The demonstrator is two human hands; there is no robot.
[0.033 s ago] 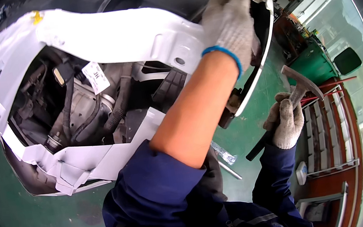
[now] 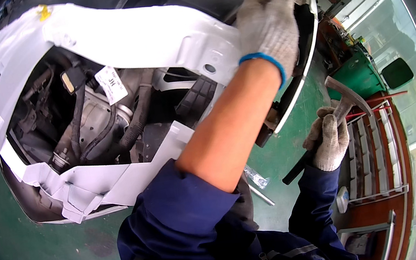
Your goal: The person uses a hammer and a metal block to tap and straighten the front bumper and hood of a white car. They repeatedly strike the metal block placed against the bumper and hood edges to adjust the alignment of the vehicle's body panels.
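My left hand [image 2: 269,25], in a knitted work glove with a blue cuff, reaches into the gap between the white body panel [image 2: 144,35] of a car front and the thin white edge [image 2: 302,77] of an outer panel. Its knuckles are bent and the fingertips are hidden, as is whatever they grip. Lower on the right, my right hand [image 2: 331,142], gloved too, is closed round a hammer [image 2: 348,97]. The metal head points up and the dark handle end sticks out below the fist. The hammer is held apart from the car.
Inside the panel opening are hoses [image 2: 139,113], a dark connector [image 2: 73,79] and a hanging white tag [image 2: 112,85]. A metal bar [image 2: 263,195] and a clear plastic packet [image 2: 256,176] lie on the green floor [image 2: 91,247]. A green bin [image 2: 362,73] and a brown rack [image 2: 403,156] stand right.
The car and my left hand appear slightly farther right in the picture. The hammer stays almost in place in my right hand.
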